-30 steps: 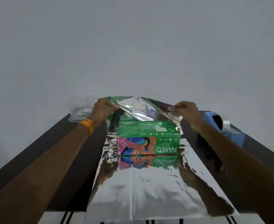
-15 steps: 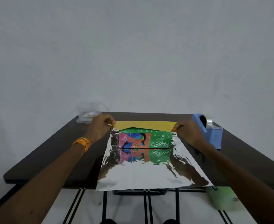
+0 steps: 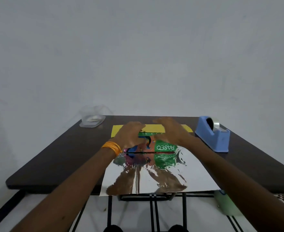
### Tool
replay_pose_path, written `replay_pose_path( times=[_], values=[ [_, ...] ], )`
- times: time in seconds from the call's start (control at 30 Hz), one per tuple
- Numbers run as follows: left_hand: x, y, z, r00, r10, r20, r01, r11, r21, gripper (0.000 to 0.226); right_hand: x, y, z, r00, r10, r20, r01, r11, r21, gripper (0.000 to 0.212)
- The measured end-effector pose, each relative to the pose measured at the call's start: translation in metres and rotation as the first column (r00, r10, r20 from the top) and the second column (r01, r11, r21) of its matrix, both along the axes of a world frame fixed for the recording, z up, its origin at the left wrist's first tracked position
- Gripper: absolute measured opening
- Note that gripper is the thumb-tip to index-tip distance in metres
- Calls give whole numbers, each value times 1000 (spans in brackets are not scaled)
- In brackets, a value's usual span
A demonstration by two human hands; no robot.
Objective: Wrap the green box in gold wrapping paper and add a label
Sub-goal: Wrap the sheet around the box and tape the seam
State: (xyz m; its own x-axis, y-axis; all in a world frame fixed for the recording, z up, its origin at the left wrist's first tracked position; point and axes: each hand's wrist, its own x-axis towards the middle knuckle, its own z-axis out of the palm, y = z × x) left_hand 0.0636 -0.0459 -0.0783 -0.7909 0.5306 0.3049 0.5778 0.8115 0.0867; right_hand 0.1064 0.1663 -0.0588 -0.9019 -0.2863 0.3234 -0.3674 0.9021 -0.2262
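Blur hid whether the left hand (image 3: pixel 129 137) and right hand (image 3: pixel 170 133) gripped anything; both covered the green Paseo box (image 3: pixel 165 147), mid-table on gold wrapping paper (image 3: pixel 198 180). A blue tape dispenser (image 3: pixel 213 136) stood right, a clear container (image 3: pixel 91 119) left.

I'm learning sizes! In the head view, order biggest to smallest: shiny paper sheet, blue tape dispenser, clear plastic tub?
1. Shiny silver wrapping paper sheet
2. Blue plastic tape dispenser
3. Clear plastic tub; it sits farther back.

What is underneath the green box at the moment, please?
The green box stands on the wrapping paper, silver side up, which mirrors its front. The dark table lies beneath the sheet; the patch directly under the box is hidden.
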Motion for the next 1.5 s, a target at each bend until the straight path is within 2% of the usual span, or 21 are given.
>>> replay_pose_path(
  times=[0.07,0.17,0.27,0.5,0.8,1.03,1.2,1.4,1.5],
  values=[
    [0,1,-6,997,2,-76,-4,999,-32,55,-6,-9,-10,999,-4,37,0,995,103,66],
    [4,-1,-8,993,0,-118,0,1000,1,53,-10,-13,-21,999,21,-39,-16,990,139,41],
    [6,-2,-11,988,-3,-153,5,1000,15,49,-7,-12,-25,992,37,-118,-21,990,137,31],
    [2,0,-13,980,39,-196,-36,999,18,44,-8,-13,-32,984,-1,-180,22,993,117,43],
    [-26,0,-9,987,63,-148,-60,998,22,46,-38,-14,-34,974,-10,-227,41,990,132,42],
    [-44,0,-5,972,80,-220,-89,996,-29,43,-56,-15,-31,965,-19,-261,51,992,118,37],
    [-40,-4,-5,973,70,-218,-65,997,30,41,-53,-19,-31,954,-19,-299,39,997,62,30],
    [-37,-11,-11,991,-46,-125,65,986,156,30,-51,-19,-35,933,-1,-359,43,993,108,27],
    [-34,-15,-14,985,-33,-170,61,985,159,25,-48,-20,-36,934,3,-359,25,997,76,25]
  ],
)
